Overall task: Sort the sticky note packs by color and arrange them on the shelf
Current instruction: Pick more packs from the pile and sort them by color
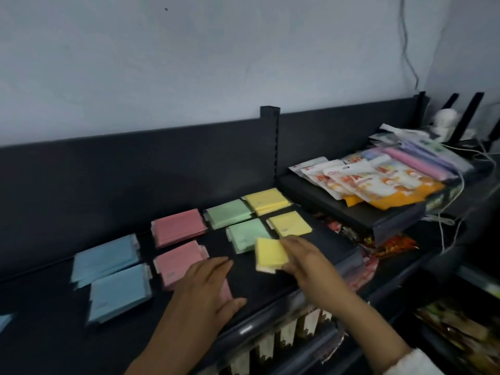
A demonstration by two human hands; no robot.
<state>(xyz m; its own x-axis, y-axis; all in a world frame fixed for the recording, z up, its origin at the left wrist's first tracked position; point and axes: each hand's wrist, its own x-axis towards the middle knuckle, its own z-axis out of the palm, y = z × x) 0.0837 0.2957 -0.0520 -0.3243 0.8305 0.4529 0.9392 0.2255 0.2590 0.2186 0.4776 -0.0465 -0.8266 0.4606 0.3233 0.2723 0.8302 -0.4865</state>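
A yellow sticky note pack (269, 254) is held over the dark shelf (243, 269), just right of the frame's centre. It is pinched by the curled fingers of the right hand (305, 259). The left hand (208, 285) is laid flat on a pink pack (226, 290) at lower centre, its fingers straight and close together. Behind, blue packs (108, 255), pink packs (177, 227), green packs (230, 212) and yellow packs (266, 200) are ranged in pairs from left to right. Printed pouches (378, 182) are piled at the upper right.
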